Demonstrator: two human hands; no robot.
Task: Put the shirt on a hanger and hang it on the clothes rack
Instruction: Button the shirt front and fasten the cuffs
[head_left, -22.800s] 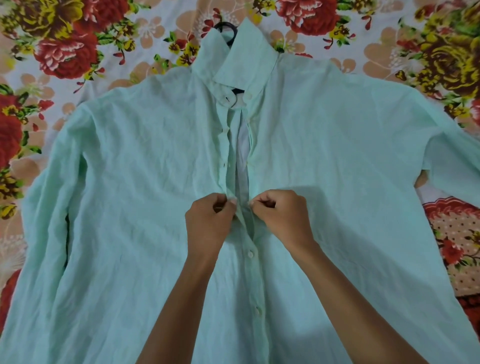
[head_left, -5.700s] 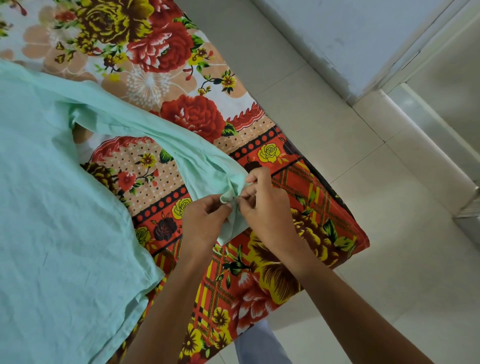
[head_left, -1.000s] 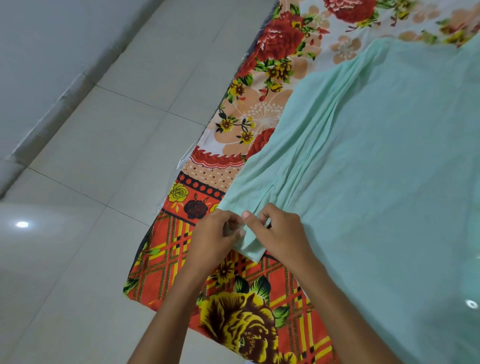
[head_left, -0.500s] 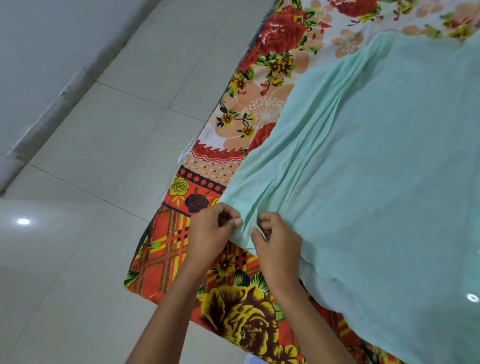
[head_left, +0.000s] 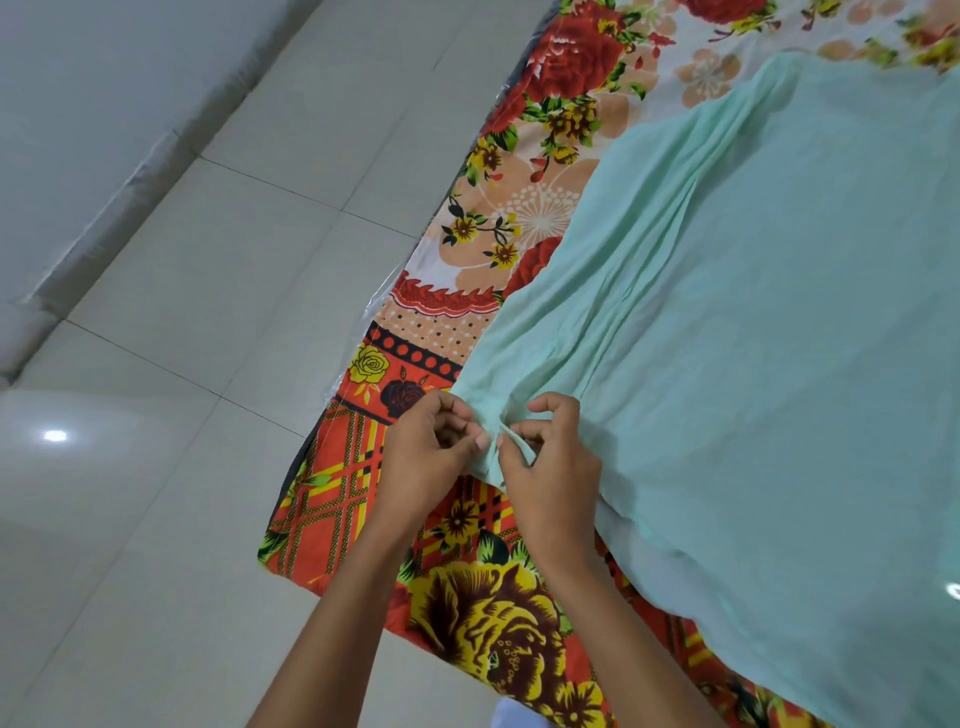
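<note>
Head view. A pale mint-green, lightly creased cotton shirt (head_left: 753, 322) lies spread flat over a bed covered with a floral sheet (head_left: 540, 130) printed in red, orange and yellow; the shirt fills the right part of the bed, and one sleeve runs down toward the bed's near left corner. The sleeve's cuff (head_left: 485, 415) ends just short of the bed's left edge, above the sheet's orange plaid border. Your left hand (head_left: 431, 452) and your right hand (head_left: 550, 467) meet at this cuff, almost touching each other. The fingers of your left hand are curled, and thumb and forefinger pinch the cuff's edge from the left. The fingers (head_left: 519, 431) of your right hand are curled as well and pinch a small raised fold of the same cuff from the right. Both forearms reach in from the lower edge of the picture and cross the sheet's large yellow flower at the near edge of the bed. Whether a button sits between your fingertips cannot be told. Left of the bed lies a floor of pale square tiles (head_left: 182, 364) bearing a small bright reflection of a light, and a grey wall (head_left: 78, 104) rises at the upper left.
</note>
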